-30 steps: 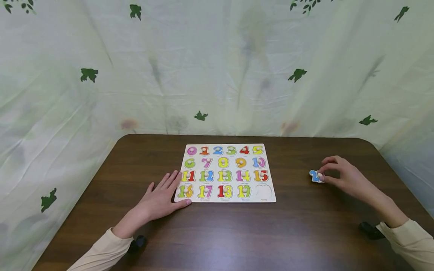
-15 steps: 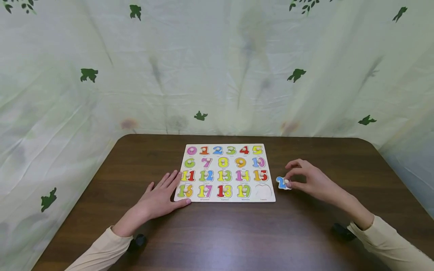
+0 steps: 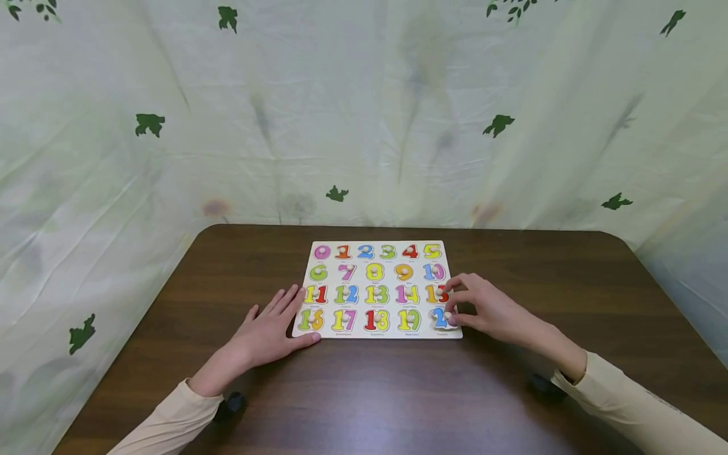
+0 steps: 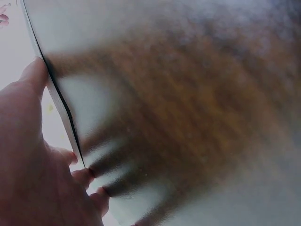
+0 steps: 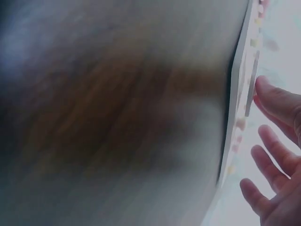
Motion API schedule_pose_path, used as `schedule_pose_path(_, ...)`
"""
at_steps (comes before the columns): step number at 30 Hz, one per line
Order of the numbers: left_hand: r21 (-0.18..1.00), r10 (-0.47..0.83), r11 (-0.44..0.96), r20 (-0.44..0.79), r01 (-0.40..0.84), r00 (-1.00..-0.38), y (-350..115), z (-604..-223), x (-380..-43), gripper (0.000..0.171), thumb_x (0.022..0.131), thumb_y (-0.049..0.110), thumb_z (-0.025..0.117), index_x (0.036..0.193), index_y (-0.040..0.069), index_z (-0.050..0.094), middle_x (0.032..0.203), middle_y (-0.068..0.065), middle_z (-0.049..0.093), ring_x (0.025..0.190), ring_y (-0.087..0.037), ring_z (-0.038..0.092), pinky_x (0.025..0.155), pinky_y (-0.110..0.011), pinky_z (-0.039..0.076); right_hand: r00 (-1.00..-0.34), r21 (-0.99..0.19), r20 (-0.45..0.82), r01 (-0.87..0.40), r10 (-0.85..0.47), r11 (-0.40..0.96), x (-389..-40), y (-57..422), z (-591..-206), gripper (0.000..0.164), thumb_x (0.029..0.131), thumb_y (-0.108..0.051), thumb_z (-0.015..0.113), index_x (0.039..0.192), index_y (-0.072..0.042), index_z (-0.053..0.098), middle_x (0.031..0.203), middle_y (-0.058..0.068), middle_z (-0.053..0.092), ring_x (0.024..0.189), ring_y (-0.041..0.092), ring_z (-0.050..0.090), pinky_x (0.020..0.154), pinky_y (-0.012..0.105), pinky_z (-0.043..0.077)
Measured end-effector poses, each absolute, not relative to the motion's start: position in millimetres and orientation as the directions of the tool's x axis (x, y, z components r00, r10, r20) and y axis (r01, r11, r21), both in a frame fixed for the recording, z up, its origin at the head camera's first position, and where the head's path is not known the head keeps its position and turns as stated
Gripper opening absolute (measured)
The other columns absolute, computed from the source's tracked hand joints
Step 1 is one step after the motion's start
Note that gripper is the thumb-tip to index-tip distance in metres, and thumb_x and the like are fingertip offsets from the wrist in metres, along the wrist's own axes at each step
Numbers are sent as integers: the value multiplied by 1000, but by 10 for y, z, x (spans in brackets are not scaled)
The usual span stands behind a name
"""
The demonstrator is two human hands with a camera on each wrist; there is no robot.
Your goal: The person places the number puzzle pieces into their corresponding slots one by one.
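Note:
A white number puzzle board lies on the table, its numbered pieces carrying small round knobs. My left hand rests at the board's left edge with fingers spread; in the left wrist view its thumb touches that edge. Over the bottom right recess, my right hand pinches a knobbed number puzzle piece with a blue 2; the fingers cover its right part. Seen edge-on in the right wrist view, the puzzle piece is tilted against the board. Whether it sits in the recess, I cannot tell.
The dark brown wooden table has rounded far corners. Behind it hangs a pale curtain with green leaf-like shapes. Dark devices sit at both wrists, near the cream sleeves.
My right hand has carried the puzzle piece leftward from the table's right side to the board's bottom right recess. The left hand has stayed in place.

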State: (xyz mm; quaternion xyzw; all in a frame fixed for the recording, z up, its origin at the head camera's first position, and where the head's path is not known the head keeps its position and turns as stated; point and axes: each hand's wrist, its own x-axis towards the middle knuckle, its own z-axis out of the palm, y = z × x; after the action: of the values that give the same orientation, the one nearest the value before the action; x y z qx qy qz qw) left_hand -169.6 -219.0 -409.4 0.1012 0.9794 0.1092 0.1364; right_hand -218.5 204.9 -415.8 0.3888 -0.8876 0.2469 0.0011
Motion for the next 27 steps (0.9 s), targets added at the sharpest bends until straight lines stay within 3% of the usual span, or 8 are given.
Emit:
schedule_pose_path(6, 245, 236, 953, -245, 175, -940, -2183, -4107, -1697, 105, 83, 78, 51, 159, 14, 18, 163, -12, 15, 147, -38, 16, 106, -73, 13, -694, -386, 186, -703, -695, 598, -2168, 1981, -4176, 17, 78, -21, 86, 85, -25, 71, 116, 3, 58, 110, 24, 49, 89, 43, 46)
schedule_pose_path(19, 237, 230, 957, -257, 169, -939, -2185, -4090, -1693, 105, 82, 78, 51, 159, 14, 17, 163, -13, 14, 147, -38, 15, 106, -72, 12, -740, -406, 132, -647, -660, 645, -2085, 1974, -4147, 14, 81, -23, 83, 92, -24, 74, 124, 3, 56, 120, 25, 45, 95, 42, 46)
schedule_pose_path(27, 256, 239, 950, -240, 176, -941, -2216, -4092, -1704, 103, 84, 76, 51, 159, 13, 17, 163, -14, 15, 147, -39, 15, 105, -74, 12, -847, -476, 193, -522, -495, 708, -1964, 2057, -4051, 29, 86, -25, 78, 113, -15, 72, 132, 9, 55, 125, 29, 43, 96, 50, 44)
